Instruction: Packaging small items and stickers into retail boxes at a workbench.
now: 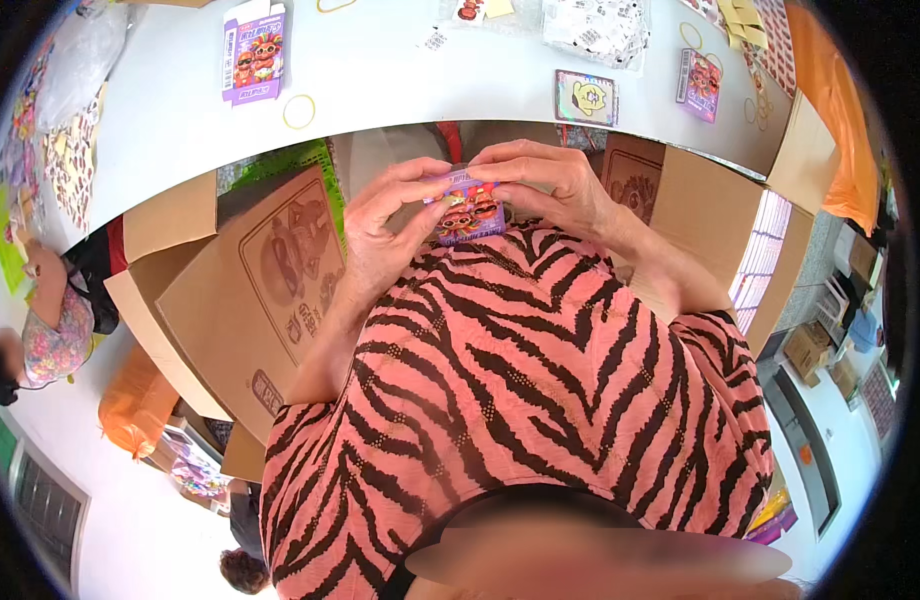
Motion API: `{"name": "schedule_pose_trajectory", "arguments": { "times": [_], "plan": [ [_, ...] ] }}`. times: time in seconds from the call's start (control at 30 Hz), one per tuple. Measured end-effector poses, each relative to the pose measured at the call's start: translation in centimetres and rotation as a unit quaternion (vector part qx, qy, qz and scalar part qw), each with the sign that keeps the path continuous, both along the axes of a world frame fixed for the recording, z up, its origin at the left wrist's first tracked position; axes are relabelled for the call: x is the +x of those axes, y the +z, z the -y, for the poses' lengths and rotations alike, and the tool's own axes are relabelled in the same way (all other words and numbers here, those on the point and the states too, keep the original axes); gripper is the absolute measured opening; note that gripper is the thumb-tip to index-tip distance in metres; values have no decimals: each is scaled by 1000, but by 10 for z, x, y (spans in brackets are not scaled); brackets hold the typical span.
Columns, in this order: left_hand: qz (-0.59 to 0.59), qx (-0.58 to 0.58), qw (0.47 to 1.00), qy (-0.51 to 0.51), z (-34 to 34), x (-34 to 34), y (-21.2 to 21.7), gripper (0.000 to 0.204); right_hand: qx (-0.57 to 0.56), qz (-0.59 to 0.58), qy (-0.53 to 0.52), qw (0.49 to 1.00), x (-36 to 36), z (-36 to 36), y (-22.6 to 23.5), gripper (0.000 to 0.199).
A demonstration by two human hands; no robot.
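Head view shows a small purple box [470,218] between the striped shirt [520,360] and the white table [380,95]. The left hand [392,208] is closed on its left side, the right hand [560,188] on its upper right; its content I cannot tell. On the table lie a larger purple carton [256,55], flaps extended, and a clear bag [595,30] containing white printed packets.

Small purple cartoon-printed box [471,217], held
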State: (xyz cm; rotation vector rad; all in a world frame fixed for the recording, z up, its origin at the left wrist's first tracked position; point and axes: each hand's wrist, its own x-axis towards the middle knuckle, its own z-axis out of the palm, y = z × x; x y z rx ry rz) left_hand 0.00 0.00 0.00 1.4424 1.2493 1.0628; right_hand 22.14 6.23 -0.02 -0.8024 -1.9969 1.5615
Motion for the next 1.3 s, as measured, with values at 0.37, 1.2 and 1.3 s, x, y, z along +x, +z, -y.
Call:
{"name": "schedule_pose_trajectory", "arguments": {
  "times": [0.37, 1.2, 1.3],
  "plan": [
    [185, -65, 978, 72, -12, 20, 4, 26, -221, -39, -80, 971, -8, 19, 3, 53],
    [-286, 144, 894, 315, -124, -121, -54, 62, 59, 154, -583, 796, 239, -101, -56, 43],
    [-369, 146, 867, 301, -137, -119, -56, 78, 163, 236, -556, 780, 233, -95, -48, 41]
  ]
}}
